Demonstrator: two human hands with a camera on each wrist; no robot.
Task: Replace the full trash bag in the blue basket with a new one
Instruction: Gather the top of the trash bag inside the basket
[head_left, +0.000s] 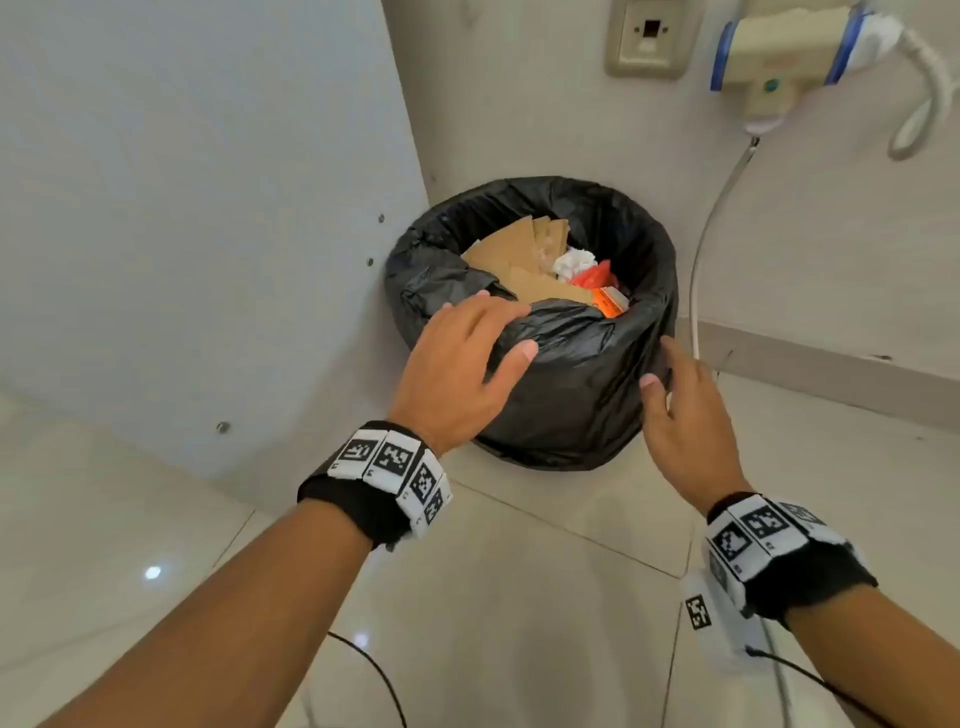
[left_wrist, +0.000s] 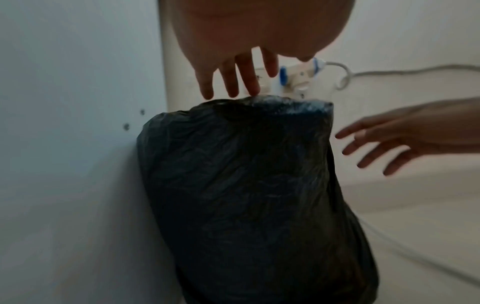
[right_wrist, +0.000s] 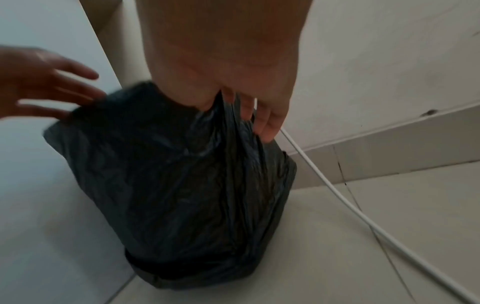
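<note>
A black trash bag (head_left: 571, 395) lines a basket standing on the floor in a corner; the plastic folded over the rim hides the basket itself. Cardboard (head_left: 519, 260), white paper and orange wrappers fill the bag. My left hand (head_left: 467, 353) is over the near-left rim with straight, spread fingers, holding nothing. In the left wrist view its fingers (left_wrist: 233, 82) hang just above the bag (left_wrist: 246, 185). My right hand (head_left: 675, 415) is at the bag's right side. In the right wrist view its fingers (right_wrist: 249, 111) pinch a raised fold of the bag (right_wrist: 168, 185).
A white panel (head_left: 208, 208) stands against the basket's left side and a wall is behind it. A white cable (head_left: 696, 291) drops from a plugged-in device (head_left: 779, 57) close to the basket's right side. A wall socket (head_left: 649, 36) is above. Pale tiled floor (head_left: 519, 597) lies in front.
</note>
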